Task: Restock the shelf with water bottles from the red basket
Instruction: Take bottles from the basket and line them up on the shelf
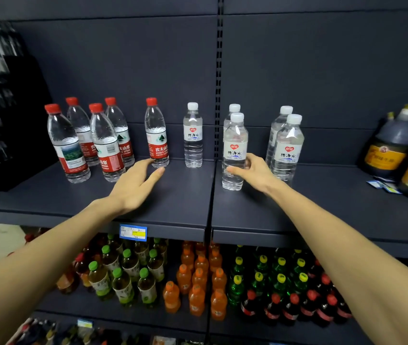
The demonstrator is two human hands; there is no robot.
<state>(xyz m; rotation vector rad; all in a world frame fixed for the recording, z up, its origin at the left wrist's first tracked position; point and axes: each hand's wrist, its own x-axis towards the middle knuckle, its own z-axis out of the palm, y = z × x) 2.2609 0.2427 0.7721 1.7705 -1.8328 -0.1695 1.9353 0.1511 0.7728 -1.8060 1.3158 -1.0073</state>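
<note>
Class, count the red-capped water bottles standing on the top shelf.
5. Four stand clustered at the left: front-left, back-left, front-right, back-right. A fifth stands alone by the left hand. More could be hidden behind them.

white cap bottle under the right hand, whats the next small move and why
Probably let go and draw the right hand back: the white-cap bottle already stands upright on the shelf, in line before another. The left hand lies open beside the red-cap bottle.
</note>
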